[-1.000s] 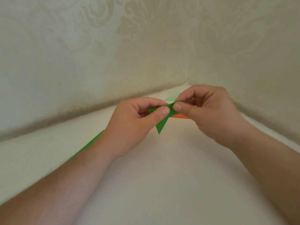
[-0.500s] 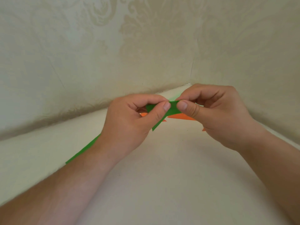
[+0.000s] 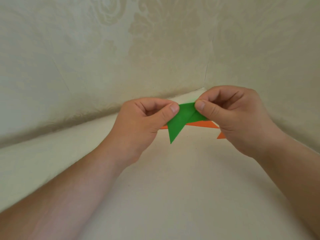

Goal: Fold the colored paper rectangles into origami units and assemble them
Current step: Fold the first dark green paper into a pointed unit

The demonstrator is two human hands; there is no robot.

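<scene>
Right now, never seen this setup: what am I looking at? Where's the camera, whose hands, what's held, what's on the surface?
There is no robot here. A person wears one wide-angle camera on the head; it looks forward and down, so both forearms come in from the bottom of the picture. The left hand and the right hand each pinch the top edge of a folded green paper between thumb and fingers, holding it above the surface. One pointed end hangs down. Behind and below it lies orange paper, partly hidden by the hands; whether it is one piece or more, I cannot tell. The surface is a pale cloth, backed by patterned walls meeting in a corner.
</scene>
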